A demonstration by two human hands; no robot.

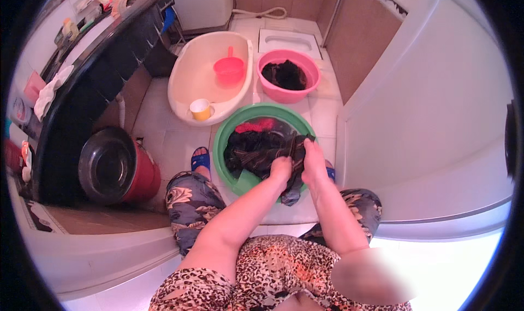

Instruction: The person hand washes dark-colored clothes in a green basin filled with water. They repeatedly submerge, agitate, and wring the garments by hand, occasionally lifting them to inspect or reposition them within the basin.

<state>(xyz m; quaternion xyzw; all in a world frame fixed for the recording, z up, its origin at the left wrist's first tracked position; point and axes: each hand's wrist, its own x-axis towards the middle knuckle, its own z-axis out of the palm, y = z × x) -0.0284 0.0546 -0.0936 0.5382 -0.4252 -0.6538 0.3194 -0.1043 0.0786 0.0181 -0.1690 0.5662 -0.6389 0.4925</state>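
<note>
A round green plastic basin (221, 163) stands on the floor between my feet, holding dark wet garments and a red cloth (256, 125) in water. Over its right part I hold a dark striped garment (266, 157). My left hand (281, 168) is closed on a fold of it, low near the basin's middle. Farther right, my right hand (312, 157) grips the same garment near the rim. One end of the fabric hangs over the near edge. At the basin's near left side lies a green flat piece (247, 181), partly hidden by the cloth.
Beyond are a cream tub (180, 85) with a pink dipper (229, 69) and a yellow-white cup (200, 109), and a pink basin (286, 96) of dark clothes. A red bucket (147, 173) with a dark basin (108, 163) stands left under the black counter (102, 65). A white door (425, 118) is right.
</note>
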